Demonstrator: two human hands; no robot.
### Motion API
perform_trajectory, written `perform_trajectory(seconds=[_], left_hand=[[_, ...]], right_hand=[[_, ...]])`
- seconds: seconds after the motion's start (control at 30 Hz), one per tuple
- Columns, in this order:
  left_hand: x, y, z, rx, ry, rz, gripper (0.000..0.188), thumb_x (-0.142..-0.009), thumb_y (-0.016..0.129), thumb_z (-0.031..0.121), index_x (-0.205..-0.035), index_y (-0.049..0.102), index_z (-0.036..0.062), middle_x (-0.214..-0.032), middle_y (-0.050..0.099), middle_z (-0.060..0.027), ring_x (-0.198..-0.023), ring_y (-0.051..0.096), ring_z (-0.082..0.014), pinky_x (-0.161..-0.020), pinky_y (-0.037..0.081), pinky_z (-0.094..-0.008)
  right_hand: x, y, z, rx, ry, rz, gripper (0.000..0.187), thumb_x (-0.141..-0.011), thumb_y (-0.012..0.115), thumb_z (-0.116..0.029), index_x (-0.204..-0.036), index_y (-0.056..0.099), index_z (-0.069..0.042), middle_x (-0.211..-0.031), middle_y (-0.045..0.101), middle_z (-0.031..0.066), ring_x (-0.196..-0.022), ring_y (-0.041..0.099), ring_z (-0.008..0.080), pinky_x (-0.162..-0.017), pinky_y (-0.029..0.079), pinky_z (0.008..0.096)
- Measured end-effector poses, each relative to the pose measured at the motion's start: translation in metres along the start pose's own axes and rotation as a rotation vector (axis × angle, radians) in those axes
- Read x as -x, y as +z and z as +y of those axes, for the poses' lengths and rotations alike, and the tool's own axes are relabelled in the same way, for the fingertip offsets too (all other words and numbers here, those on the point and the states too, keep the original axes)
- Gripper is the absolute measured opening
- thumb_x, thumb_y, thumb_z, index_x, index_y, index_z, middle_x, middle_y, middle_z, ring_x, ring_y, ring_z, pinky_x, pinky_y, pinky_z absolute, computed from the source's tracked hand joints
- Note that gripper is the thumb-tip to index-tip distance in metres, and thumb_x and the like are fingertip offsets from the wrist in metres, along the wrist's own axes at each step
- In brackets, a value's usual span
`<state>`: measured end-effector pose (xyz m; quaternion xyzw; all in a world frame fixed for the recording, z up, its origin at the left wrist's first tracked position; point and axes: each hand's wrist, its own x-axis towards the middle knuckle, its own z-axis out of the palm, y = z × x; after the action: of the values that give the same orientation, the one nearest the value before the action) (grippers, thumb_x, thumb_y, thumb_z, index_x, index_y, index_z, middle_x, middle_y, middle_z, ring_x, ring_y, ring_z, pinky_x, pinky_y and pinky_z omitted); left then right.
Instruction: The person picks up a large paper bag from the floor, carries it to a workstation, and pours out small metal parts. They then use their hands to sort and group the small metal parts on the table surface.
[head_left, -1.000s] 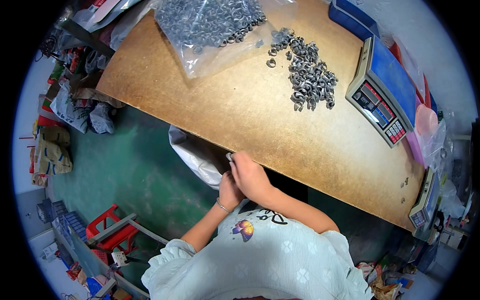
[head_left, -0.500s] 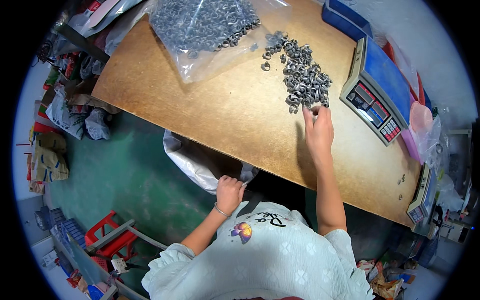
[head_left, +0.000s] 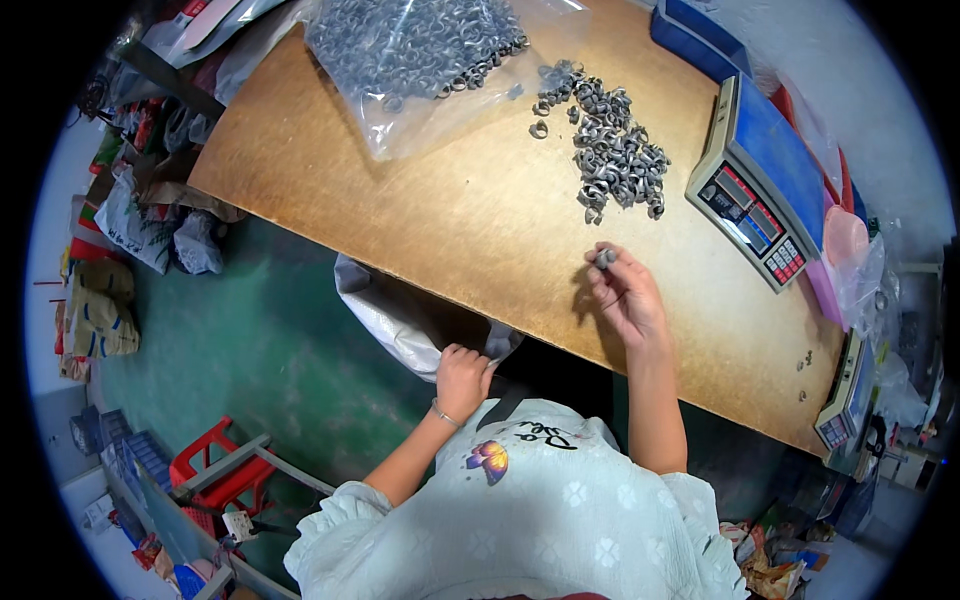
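Observation:
My right hand (head_left: 625, 298) hovers over the wooden table (head_left: 480, 220), its fingertips pinched on a small grey metal ring (head_left: 604, 259). A loose pile of the same grey rings (head_left: 608, 152) lies just beyond it. Below the table's near edge, my left hand (head_left: 462, 378) grips the rim of a white woven sack (head_left: 400, 318). A clear plastic bag full of rings (head_left: 420, 45) lies at the far side of the table.
A blue-topped weighing scale (head_left: 760, 190) sits right of the pile, and a second scale (head_left: 845, 395) at the table's right end. A blue bin (head_left: 700, 30) stands far right. Bags and clutter line the green floor at left; a red stool (head_left: 225, 475) stands lower left.
My right hand went from the sack's mouth out to the ring pile, then drew back toward me holding a ring. My left hand stayed on the sack.

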<state>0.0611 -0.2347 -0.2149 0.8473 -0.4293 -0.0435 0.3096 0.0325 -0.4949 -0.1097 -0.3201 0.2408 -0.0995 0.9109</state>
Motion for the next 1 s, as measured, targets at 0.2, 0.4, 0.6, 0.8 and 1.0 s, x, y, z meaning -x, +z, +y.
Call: perform_trajectory(seconds=[0.2, 0.4, 0.6, 0.8, 1.0], left_hand=[[-0.001, -0.002, 0.002, 0.006, -0.015, 0.008, 0.010, -0.067, 0.064, 0.012, -0.064, 0.059, 0.0047, -0.062, 0.051, -0.0094, -0.067, 0.051, -0.0269, -0.073, 0.039, -0.0369], [-0.001, 0.001, 0.006, 0.015, -0.046, 0.094, 0.011, -0.064, 0.059, 0.012, -0.070, 0.058, 0.0036, -0.067, 0.057, -0.0105, -0.074, 0.057, -0.0248, -0.076, 0.039, -0.0374], [0.011, 0.001, -0.001, -0.020, -0.032, 0.028, 0.011, -0.068, 0.064, 0.013, -0.063, 0.059, 0.0044, -0.063, 0.052, -0.0098, -0.067, 0.051, -0.0273, -0.075, 0.039, -0.0381], [0.004, 0.001, 0.005, 0.005, -0.026, 0.020, 0.013, -0.070, 0.063, 0.014, -0.062, 0.058, 0.0052, -0.062, 0.052, -0.0097, -0.068, 0.051, -0.0259, -0.075, 0.039, -0.0378], [0.004, 0.000, 0.001, -0.019, -0.031, 0.014, 0.012, -0.068, 0.065, 0.013, -0.063, 0.059, 0.0044, -0.062, 0.052, -0.0097, -0.067, 0.051, -0.0267, -0.073, 0.039, -0.0380]], right_hand=[[0.027, 0.050, 0.049, 0.415, -0.002, -0.036, 0.019, -0.087, 0.046, -0.001, -0.104, 0.053, 0.003, -0.092, 0.060, 0.0146, -0.076, 0.062, 0.0192, -0.060, 0.051, 0.0258], [0.043, 0.089, 0.109, 1.470, -0.571, -0.237, 0.028, -0.072, 0.051, 0.006, -0.100, 0.055, 0.002, -0.099, 0.050, 0.0189, -0.082, 0.058, 0.0319, -0.069, 0.048, 0.0335], [0.014, 0.072, 0.046, 1.479, -0.628, 0.103, 0.020, -0.077, 0.056, -0.005, -0.095, 0.052, 0.000, -0.095, 0.051, 0.0151, -0.083, 0.053, 0.0326, -0.065, 0.045, 0.0392], [-0.045, 0.013, 0.009, 1.718, -0.947, 0.362, 0.015, -0.080, 0.055, -0.007, -0.092, 0.051, 0.001, -0.083, 0.052, 0.0144, -0.071, 0.054, 0.0275, -0.064, 0.045, 0.0352], [-0.033, 0.014, -0.022, 0.338, -0.417, 0.196, 0.014, -0.086, 0.038, -0.005, -0.095, 0.048, -0.001, -0.085, 0.053, 0.0091, -0.057, 0.050, 0.0118, -0.052, 0.043, 0.0226]])
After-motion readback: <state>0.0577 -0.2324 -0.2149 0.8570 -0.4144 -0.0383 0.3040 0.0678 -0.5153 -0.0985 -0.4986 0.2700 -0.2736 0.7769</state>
